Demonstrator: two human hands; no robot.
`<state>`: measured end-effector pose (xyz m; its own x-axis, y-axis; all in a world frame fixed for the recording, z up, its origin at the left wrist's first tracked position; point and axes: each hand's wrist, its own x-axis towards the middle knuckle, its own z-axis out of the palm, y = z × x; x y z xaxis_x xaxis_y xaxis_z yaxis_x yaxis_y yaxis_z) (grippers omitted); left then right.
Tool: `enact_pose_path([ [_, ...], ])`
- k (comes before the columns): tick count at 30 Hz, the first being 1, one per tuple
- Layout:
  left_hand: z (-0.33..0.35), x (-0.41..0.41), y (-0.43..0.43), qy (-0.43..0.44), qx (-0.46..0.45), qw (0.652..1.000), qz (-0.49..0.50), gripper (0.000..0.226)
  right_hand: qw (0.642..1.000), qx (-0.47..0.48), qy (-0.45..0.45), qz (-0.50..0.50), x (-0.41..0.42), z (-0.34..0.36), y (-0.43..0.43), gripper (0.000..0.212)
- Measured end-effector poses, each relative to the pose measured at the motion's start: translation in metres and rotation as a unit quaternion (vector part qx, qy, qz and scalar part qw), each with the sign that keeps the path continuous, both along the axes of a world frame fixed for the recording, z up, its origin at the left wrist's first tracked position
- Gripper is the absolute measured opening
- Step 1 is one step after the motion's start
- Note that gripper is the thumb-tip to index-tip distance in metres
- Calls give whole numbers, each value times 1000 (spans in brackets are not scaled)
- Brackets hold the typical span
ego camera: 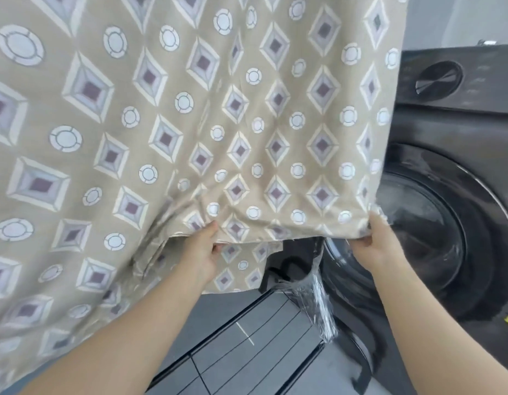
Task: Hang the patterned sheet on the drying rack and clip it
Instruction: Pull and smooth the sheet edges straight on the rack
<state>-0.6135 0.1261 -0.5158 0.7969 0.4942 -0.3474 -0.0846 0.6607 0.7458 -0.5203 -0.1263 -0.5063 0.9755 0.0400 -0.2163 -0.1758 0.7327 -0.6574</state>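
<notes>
Seen from my own head camera: my two arms, bare for their whole visible length. The left forearm (138, 317) lies at 7 o'clock and the right forearm (435, 309) at 5 o'clock, both broad at the frame's edge and tapering to bare wrists. My left grip (202, 253) and right grip (374, 246) are bare too; the fingertips (365, 241) are too blurred for nail detail.

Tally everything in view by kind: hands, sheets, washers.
hands: 2 (left hand, right hand)
sheet: 1
washer: 1
Total: 4
</notes>
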Motion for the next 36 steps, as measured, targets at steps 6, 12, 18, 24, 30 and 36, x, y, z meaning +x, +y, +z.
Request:
enact_pose_path([
  [6, -1, -5, -5, 13, 51, 996, -77, 12, 998, -21, -3, 52, -13, -10, 22, 31],
  [12, 11, -3, 5, -61, 3, 998, -7, 13, 998, 43, 26, 35, -9, -10, 15, 43],
  [18, 10, -4, 0, 15, 179, 965, -192, 19, 998, 9, -57, 26, -4, -12, 7, 33],
  [24, 0, 12, 21, 41, 205, 976, -56, 23, 985, 160, -69, -4, -11, -9, -3, 84],
  [30, 12, 3, 28, 41, 311, 949, 18, 70, 985, 143, -69, 61, -20, 16, 7, 49],
  [36, 11, -6, 43, 37, 345, 933, 98, 49, 975, 199, -101, 16, -12, -1, -7, 88],
])
